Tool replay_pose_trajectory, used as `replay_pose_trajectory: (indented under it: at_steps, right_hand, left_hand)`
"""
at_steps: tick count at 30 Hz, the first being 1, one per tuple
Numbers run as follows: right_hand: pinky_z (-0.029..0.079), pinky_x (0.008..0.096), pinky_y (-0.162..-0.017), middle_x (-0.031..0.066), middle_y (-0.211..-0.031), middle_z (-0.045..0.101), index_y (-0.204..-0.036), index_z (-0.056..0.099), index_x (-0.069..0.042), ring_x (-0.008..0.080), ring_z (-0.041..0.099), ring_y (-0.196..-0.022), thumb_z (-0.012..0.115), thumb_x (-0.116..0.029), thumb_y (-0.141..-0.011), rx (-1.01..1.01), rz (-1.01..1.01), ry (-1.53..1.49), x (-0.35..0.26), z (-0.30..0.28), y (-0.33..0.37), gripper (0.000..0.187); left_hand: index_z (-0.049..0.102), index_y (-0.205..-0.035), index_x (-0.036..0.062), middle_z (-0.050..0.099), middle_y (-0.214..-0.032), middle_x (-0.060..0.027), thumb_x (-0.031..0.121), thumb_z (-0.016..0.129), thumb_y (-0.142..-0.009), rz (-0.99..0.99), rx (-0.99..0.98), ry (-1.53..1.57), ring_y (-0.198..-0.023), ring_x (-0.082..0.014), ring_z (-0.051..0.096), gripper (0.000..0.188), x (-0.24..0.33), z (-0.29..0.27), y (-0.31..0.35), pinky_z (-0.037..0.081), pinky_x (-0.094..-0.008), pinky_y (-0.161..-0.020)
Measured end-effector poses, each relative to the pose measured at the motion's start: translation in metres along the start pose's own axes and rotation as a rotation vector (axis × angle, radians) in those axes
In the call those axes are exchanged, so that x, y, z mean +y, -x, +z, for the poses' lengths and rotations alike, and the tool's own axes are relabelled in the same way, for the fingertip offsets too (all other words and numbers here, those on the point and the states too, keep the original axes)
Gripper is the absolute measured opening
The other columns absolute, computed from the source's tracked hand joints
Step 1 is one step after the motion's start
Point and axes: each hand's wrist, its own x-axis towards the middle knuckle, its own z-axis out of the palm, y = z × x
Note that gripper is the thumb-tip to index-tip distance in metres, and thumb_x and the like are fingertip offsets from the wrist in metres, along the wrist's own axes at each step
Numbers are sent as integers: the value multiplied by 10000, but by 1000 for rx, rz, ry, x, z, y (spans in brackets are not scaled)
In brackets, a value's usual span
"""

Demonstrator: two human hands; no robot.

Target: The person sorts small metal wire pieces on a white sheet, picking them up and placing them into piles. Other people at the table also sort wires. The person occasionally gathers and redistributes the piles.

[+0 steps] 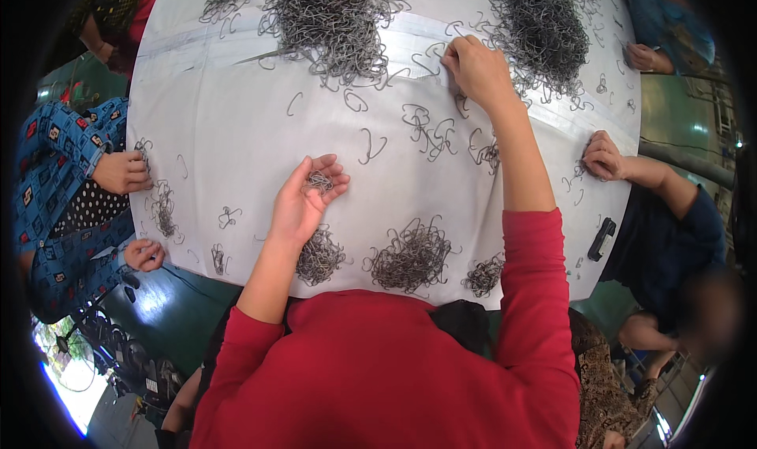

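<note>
My left hand [303, 201] is turned palm up over the white-covered table, its fingers curled around a small bunch of grey wire hooks [318, 182]. Farther off to the right, my right hand [481, 72] reaches down to the table with fingertips pressed together. Loose bent hooks [430, 60] lie right beside those fingertips; whether one is pinched there is hidden. A big dark heap of hooks [544, 35] rises just right of that hand. Between my hands lies a scatter of single S-shaped hooks [430, 130].
Another large hook heap [331, 23] covers the far middle of the table [229, 126]. Near my body sit smaller piles [410, 258]. Co-workers' hands rest at the left edge [122, 172] and right edge [603, 157]. A black stapler-like tool [602, 238] lies near right.
</note>
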Motion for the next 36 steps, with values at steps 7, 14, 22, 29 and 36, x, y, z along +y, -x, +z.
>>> replay_pose_trajectory:
  at_steps: [7, 14, 22, 29, 36]
  right_hand:
    - [449, 400, -690, 140, -846, 588, -829, 562, -53, 312, 588, -756, 517, -184, -831, -259, 37, -459, -58, -28, 74, 138]
    - [465, 420, -673, 141, -871, 581, -1068, 563, -65, 318, 597, -743, 568, -174, -807, -169, 330, -577, -106, -29, 136, 283]
    - [484, 396, -652, 109, -871, 590, -1067, 577, -127, 315, 601, -740, 576, -178, -804, -176, 214, -546, -116, -21, 140, 268]
    - [476, 383, -634, 66, -815, 589, -824, 621, -86, 283, 595, -716, 587, -155, -798, -27, 216, -430, -76, -15, 115, 82]
    - [464, 355, -629, 40, -777, 575, -778, 616, -122, 245, 587, -701, 621, -150, -757, -171, -81, -386, -90, -10, 84, 35]
  left_hand:
    - [509, -1114, -56, 574, -981, -134, 280, 380, -952, -142, -110, 44, -937, -242, 573, 396, -24, 22, -1, 487, -333, -828]
    - [528, -1079, -37, 568, -971, -111, 273, 412, -938, -291, -69, 176, -895, -218, 572, 359, -45, 39, 6, 497, -312, -796]
    - [530, -1055, -35, 578, -925, -111, 245, 428, -932, -124, 57, 117, -869, -217, 577, 322, -22, 6, 19, 508, -304, -769]
    - [528, -1050, -38, 581, -925, -118, 237, 421, -936, -47, 77, 117, -863, -222, 583, 316, -15, -14, 25, 512, -305, -767]
    - [525, -1057, -41, 577, -925, -118, 251, 425, -935, -5, 38, 84, -875, -227, 582, 332, -18, -5, 23, 509, -315, -780]
